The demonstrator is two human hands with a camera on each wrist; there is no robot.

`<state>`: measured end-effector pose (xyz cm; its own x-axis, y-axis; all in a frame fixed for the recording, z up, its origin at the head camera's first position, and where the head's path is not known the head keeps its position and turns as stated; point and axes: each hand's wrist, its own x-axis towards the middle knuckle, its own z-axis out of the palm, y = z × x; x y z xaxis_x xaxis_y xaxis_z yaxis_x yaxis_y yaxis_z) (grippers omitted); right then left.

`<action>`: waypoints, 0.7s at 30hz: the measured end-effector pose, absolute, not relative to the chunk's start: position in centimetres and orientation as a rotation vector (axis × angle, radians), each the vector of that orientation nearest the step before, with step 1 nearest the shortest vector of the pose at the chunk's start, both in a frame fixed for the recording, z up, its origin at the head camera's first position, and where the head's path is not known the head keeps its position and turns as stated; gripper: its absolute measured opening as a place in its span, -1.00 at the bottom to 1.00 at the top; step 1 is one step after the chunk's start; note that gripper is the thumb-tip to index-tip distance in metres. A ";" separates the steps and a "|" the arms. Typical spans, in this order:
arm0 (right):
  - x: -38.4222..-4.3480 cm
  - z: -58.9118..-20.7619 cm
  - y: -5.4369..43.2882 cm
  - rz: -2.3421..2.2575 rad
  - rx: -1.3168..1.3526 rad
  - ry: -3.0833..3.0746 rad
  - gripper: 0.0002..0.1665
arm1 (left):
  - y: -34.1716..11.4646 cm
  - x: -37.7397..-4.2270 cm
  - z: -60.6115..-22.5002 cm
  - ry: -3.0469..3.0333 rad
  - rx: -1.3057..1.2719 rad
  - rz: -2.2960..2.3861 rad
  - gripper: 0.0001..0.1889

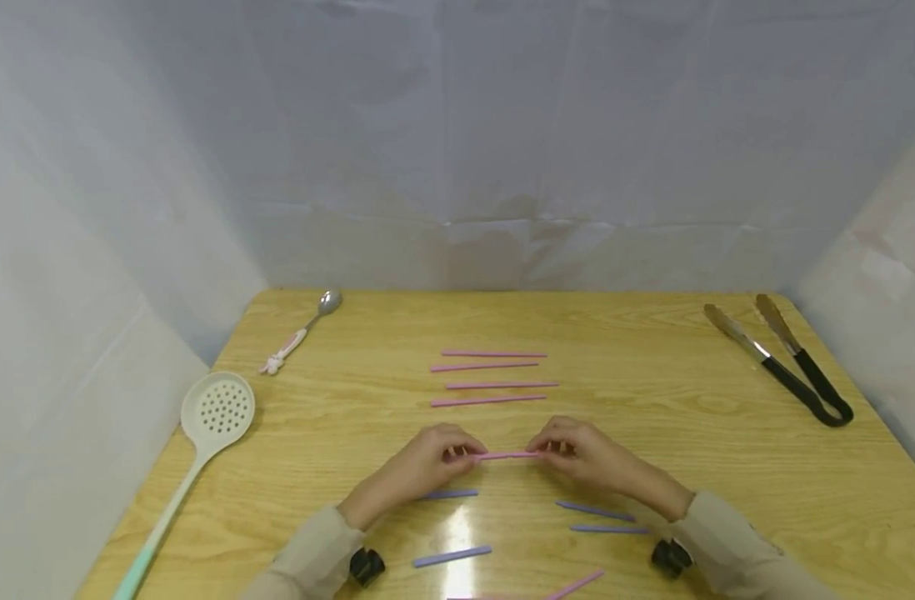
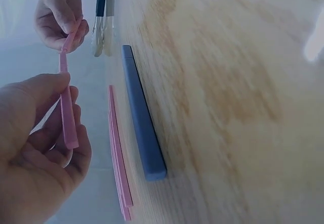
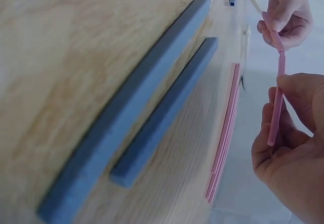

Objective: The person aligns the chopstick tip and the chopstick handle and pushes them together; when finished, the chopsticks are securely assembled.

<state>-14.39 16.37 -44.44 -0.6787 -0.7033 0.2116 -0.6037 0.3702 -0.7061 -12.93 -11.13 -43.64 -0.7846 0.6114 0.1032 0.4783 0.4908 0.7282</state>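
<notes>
Between both hands, a thin pink chopstick is held level above the table. My left hand pinches its left end between thumb and fingers, and my right hand pinches the right end. In the left wrist view the chopstick shows two sections meeting at a joint, with a slight bend there. The right wrist view shows the same bent chopstick; whether the sections are fully joined I cannot tell. Several longer pink chopsticks lie in a stack of rows just beyond the hands.
Blue stick pieces lie near each forearm, one at left and another at right. Pink pieces show at the near edge. Left stand a slotted skimmer and a spoon, lying flat; tongs lie right.
</notes>
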 end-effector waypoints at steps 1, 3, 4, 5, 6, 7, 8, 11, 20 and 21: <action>-14.4 -44.5 16.4 -1.201 -1.200 2.500 -0.84 | -11.1 -12.9 -43.6 2.563 0.949 1.175 -0.84; -14.4 -44.5 16.3 -1.197 -1.201 2.509 -0.84 | -11.1 -12.9 -43.6 2.565 0.951 1.184 -0.85; -14.4 -44.5 16.3 -1.196 -1.201 2.514 -0.83 | -11.1 -12.9 -43.6 2.565 0.952 1.191 -0.85; -14.4 -44.5 16.3 -1.193 -1.202 2.522 -0.83 | -11.2 -12.9 -43.7 2.568 0.955 1.197 -0.85; -14.4 -44.5 16.3 -1.192 -1.197 2.528 -0.84 | -11.2 -12.9 -43.7 2.570 0.957 1.205 -0.85; -14.4 -44.5 16.2 -1.193 -1.192 2.533 -0.84 | -11.1 -12.9 -43.7 2.575 0.964 1.212 -0.86; -14.4 -44.5 16.2 -1.197 -1.186 2.537 -0.85 | -11.1 -12.9 -43.7 2.578 0.963 1.218 -0.86; -14.4 -44.5 16.1 -1.220 -1.168 2.548 -0.86 | -11.1 -12.9 -43.8 2.592 0.988 1.234 -0.86; -14.3 -44.7 16.0 -1.303 -1.207 2.563 -0.88 | -10.8 -12.7 -43.7 2.594 0.979 1.253 -0.81; -14.3 -44.7 16.0 -1.306 -1.207 2.563 -0.87 | -10.8 -12.7 -43.6 2.589 0.972 1.256 -0.80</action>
